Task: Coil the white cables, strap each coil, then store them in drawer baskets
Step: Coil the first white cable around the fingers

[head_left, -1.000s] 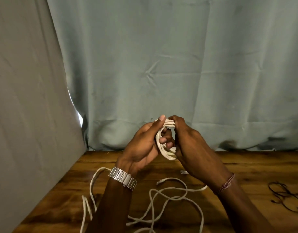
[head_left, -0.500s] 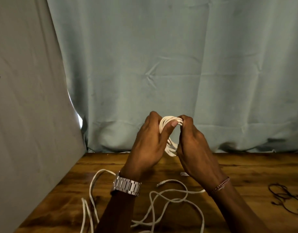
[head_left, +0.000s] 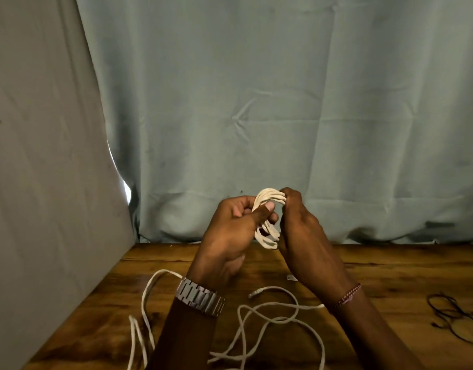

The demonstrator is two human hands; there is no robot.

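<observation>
Wooden table [head_left: 390,268] runs under everything, a pale curtain [head_left: 283,102] hanging behind it, and loose white cable [head_left: 267,320] sprawls over the near part of the table with one plug end lying free. Above the table the two hands meet round a small coil [head_left: 268,231] of the same cable, held upright in the air. The left hand [head_left: 230,236] grips the coil's left side, thumb pressed across the turns; the right hand [head_left: 302,231] pinches the top turns between its fingertips. Black straps [head_left: 454,316] lie well apart at the far right. The winding looks partly done, since slack remains on the table. To do it well, I would keep the left thumb clamping the turns flat, lay each new loop the same size beside the last, and let the slack feed without twisting, so the coil stays tidy for strapping
</observation>
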